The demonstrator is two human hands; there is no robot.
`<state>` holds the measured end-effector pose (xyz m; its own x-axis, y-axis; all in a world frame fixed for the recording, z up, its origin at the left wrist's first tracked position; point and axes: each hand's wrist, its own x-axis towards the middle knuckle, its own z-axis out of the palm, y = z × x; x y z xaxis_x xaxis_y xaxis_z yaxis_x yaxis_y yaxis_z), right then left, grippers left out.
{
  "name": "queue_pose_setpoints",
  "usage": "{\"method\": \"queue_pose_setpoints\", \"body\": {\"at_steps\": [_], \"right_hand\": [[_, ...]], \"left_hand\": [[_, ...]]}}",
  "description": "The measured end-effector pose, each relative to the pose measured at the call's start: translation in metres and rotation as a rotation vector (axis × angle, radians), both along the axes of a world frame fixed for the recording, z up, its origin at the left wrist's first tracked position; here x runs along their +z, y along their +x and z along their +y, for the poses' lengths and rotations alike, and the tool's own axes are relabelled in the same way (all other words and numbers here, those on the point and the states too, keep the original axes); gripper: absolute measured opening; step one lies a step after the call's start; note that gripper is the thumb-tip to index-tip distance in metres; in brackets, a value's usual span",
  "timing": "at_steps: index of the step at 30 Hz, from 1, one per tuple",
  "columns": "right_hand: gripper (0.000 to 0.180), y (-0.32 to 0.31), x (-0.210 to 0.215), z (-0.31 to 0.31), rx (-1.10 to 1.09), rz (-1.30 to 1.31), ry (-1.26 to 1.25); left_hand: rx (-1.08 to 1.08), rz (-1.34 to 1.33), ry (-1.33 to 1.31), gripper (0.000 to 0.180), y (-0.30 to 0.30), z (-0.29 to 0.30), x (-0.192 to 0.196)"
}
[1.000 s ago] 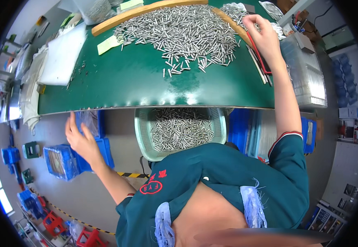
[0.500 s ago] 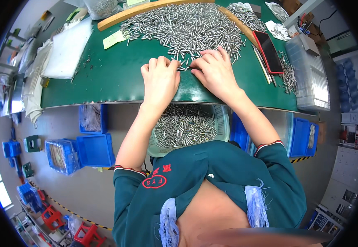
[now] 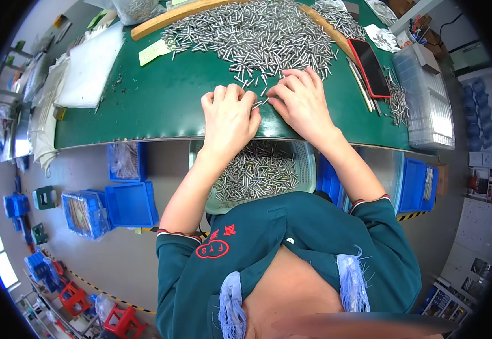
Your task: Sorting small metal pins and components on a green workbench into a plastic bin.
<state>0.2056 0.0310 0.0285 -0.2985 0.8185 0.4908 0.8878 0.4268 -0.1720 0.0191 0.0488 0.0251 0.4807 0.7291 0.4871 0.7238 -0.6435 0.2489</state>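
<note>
Both hands rest on the green table (image 3: 161, 107) at twelve o'clock. The left hand (image 3: 230, 116) and right hand (image 3: 301, 101), fingers curled, pinch a few metal pins (image 3: 260, 103) between them, below the big pin pile (image 3: 257, 37). A basket (image 3: 307, 164) of pins sits underneath.

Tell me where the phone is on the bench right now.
In the head view, the phone lies on the green mat's far right side, beyond the right hand, between the big pin pile and the clear plastic trays.
</note>
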Motion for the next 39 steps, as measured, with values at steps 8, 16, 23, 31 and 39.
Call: {"method": "queue_pose_setpoints", "body": {"at_steps": [8, 16, 23, 31, 39], "right_hand": [[0.022, -0.002, 0.008, -0.017, -0.005, 0.036, -0.080], [0.018, -0.014, -0.003, -0.008, 0.024, 0.004, -0.019], [0.012, 0.005, 0.002, -0.008, 0.062, 0.029, -0.064], [0.022, 0.003, 0.005, -0.007, 0.185, 0.129, -0.183], [0.029, -0.003, 0.003, -0.008, 0.173, 0.105, -0.157]], "left_hand": [[0.070, 0.007, 0.028, 0.018, -0.009, 0.000, 0.011], [0.211, 0.107, -0.030, 0.017, -0.007, 0.023, -0.001], [-0.187, 0.053, -0.155, 0.009, -0.015, 0.009, 0.009], [-0.056, -0.002, -0.229, 0.009, -0.019, -0.010, 0.008], [-0.004, -0.067, -0.189, 0.013, -0.024, -0.024, 0.006]]}}
